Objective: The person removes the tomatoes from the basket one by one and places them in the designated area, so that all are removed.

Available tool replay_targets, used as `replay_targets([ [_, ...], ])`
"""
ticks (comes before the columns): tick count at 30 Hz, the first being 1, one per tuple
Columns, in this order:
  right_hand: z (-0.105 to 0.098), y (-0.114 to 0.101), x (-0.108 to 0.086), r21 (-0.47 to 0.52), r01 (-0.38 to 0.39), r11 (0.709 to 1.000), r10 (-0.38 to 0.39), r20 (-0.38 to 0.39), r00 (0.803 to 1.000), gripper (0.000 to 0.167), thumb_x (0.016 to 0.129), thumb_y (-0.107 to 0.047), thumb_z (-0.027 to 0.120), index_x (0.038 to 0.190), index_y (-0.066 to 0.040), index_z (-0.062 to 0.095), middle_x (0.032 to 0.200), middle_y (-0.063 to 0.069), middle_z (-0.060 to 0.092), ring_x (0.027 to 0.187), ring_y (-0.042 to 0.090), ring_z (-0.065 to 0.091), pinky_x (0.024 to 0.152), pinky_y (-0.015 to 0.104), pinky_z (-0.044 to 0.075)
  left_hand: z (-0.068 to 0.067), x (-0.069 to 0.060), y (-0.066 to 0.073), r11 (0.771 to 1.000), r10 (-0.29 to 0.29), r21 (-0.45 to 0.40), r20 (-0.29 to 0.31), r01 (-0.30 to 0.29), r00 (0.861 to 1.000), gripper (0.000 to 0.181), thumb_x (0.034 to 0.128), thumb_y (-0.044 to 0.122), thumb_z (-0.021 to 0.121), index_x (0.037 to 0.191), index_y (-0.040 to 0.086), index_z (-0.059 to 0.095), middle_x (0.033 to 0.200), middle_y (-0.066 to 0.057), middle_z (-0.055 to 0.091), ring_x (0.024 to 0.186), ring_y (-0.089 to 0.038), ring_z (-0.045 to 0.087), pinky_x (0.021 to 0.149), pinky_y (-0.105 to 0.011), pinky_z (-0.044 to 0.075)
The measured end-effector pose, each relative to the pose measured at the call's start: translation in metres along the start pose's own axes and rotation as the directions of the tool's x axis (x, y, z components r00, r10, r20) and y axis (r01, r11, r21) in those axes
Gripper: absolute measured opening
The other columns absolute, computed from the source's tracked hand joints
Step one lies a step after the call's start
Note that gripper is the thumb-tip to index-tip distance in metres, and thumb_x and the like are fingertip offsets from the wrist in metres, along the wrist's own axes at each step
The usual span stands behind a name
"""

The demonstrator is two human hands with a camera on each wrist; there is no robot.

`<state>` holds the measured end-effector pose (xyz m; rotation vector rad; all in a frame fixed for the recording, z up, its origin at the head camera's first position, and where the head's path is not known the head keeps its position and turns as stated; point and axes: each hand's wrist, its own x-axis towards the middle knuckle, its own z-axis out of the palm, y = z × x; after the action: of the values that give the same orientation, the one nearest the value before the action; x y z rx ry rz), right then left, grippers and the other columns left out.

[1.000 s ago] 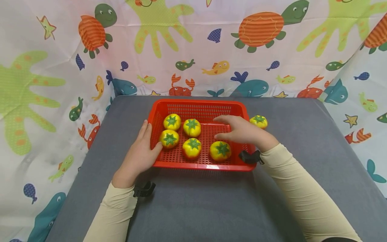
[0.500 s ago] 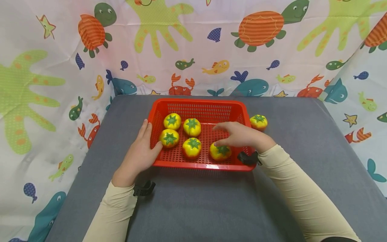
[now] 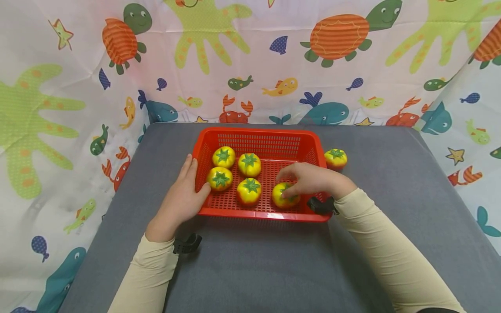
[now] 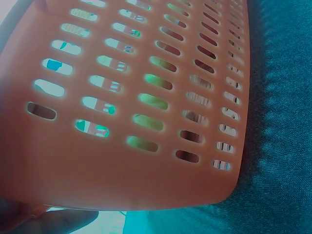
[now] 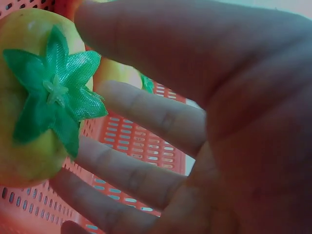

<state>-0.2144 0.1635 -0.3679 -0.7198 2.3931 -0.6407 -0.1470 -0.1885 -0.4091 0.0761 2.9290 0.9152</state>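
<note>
In the head view, several yellow toy fruits with red undersides and green star-shaped leaf caps, like persimmons or tomatoes, sit in a red plastic basket (image 3: 258, 214). My left hand (image 3: 178, 204) rests along the basket's left side, fingers straight and thumb at the rim. My right hand (image 3: 311, 179) reaches inside, over the front right toy fruit (image 3: 279, 195). In the right wrist view, the thumb and spread fingers stand around one side of that toy fruit (image 5: 29, 161); firm contact cannot be made out. The left wrist view shows the basket's slotted outer wall (image 4: 97, 180).
One more toy fruit (image 3: 335, 160) lies outside the basket, by its right wall. The grey table (image 3: 250, 269) stretches in front and to both sides. A curtain (image 3: 250, 56) printed with sea animals hangs behind and at the sides.
My right hand has lowered into the basket, its thumb now over the front right toy fruit. The left hand has stayed at the basket's left side.
</note>
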Motion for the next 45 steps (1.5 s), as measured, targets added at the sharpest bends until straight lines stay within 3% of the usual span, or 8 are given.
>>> replay_targets([
  [7,0.0031,0.0001,0.002,0.002,0.013,1.0,-0.013,0.013,1.0,0.043,0.089,-0.03,0.083,0.129,-0.017,0.074,0.122,0.0,0.073,0.113,0.025,0.063,0.103,0.05,0.054,0.0004,-0.0005,0.0002,1.0,-0.001,-0.003,-0.006,0.001,1.0,0.086,0.1012,0.034,0.055,0.169,0.006,0.01,0.178,-0.008,-0.001,0.157,-0.041,0.026,0.111,-0.069,0.039],
  [16,0.0055,0.0021,0.0027,0.008,-0.031,0.999,0.03,0.065,0.997,0.065,0.087,-0.034,0.084,0.146,-0.016,0.064,0.138,0.005,0.066,0.127,0.029,0.057,0.107,0.055,0.051,0.0005,-0.0013,0.0009,1.0,-0.001,-0.002,-0.005,0.001,1.0,0.086,0.1011,0.034,0.054,0.169,0.006,0.01,0.178,-0.01,0.0,0.157,-0.041,0.027,0.111,-0.069,0.039],
  [21,0.0076,0.0031,0.0046,-0.008,-0.03,1.0,0.03,0.077,0.997,0.069,0.083,-0.028,0.088,0.147,-0.017,0.063,0.137,0.005,0.066,0.125,0.03,0.058,0.107,0.056,0.052,0.0011,-0.0014,0.0008,1.0,-0.004,-0.003,-0.001,0.004,1.0,0.086,0.1008,0.034,0.055,0.169,0.006,0.011,0.178,-0.007,-0.001,0.158,-0.041,0.026,0.111,-0.07,0.039],
  [45,0.0077,0.0039,0.0067,-0.016,-0.001,1.0,0.002,0.064,0.998,0.065,0.085,-0.018,0.086,0.145,-0.018,0.063,0.135,0.005,0.066,0.123,0.029,0.058,0.107,0.054,0.052,-0.0008,-0.0011,0.0027,1.0,-0.004,-0.009,-0.003,0.004,1.0,0.085,0.1014,0.033,0.055,0.169,0.007,0.01,0.178,-0.005,-0.003,0.157,-0.041,0.026,0.112,-0.069,0.038],
])
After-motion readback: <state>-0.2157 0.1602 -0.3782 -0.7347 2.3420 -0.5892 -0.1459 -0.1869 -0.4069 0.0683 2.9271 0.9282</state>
